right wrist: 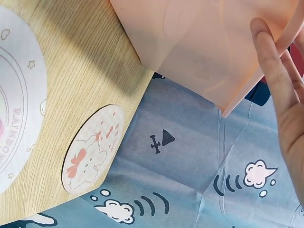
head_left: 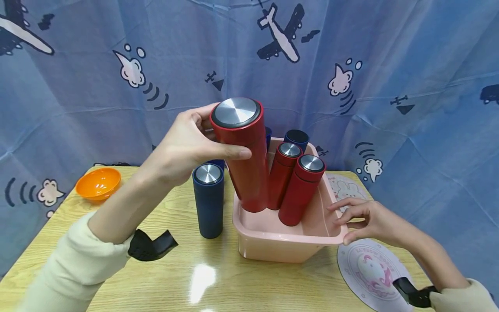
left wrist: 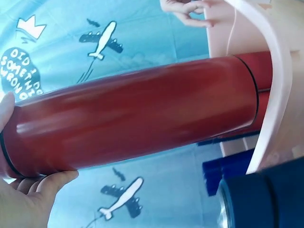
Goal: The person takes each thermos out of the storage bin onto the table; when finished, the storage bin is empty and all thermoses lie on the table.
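Note:
My left hand (head_left: 185, 149) grips a tall red thermos flask (head_left: 249, 173) with a silver lid near its top. The flask is tilted, and its lower end is at the left part of a pink plastic bin (head_left: 273, 249); whether it touches the bottom I cannot tell. Two red flasks, one farther (head_left: 285, 173) and one nearer (head_left: 303, 190), lean inside the bin, with a dark blue flask (head_left: 297, 137) behind them. On the bin's right rim, my right hand (head_left: 362, 219) pinches the edge between thumb and fingers. In the left wrist view the held flask (left wrist: 137, 114) hides much of the bin.
Left of the bin stands a dark blue flask (head_left: 209, 203), with another blue one partly hidden behind it. An orange bowl (head_left: 98, 184) sits at the table's far left. Two round printed mats, a near one (head_left: 372, 275) and a far one (right wrist: 92, 152), lie right of the bin.

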